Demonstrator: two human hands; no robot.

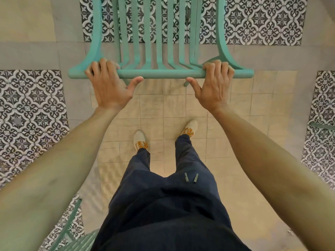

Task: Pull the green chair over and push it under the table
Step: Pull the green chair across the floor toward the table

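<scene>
Both hands, left hand (108, 86) and right hand (213, 84), grasped the top rail (163, 74) of the green chair (159, 33) standing on the tiled floor (32, 109); pulling stage, table unseen, drawing backward likely next.

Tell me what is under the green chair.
Through the slats of the green chair only floor shows: patterned tiles and a grey strip. Both hands, left and right, grip its top rail. The seat is out of view.

Matt green chair (159, 74), patterned tiles (30, 105)
</scene>
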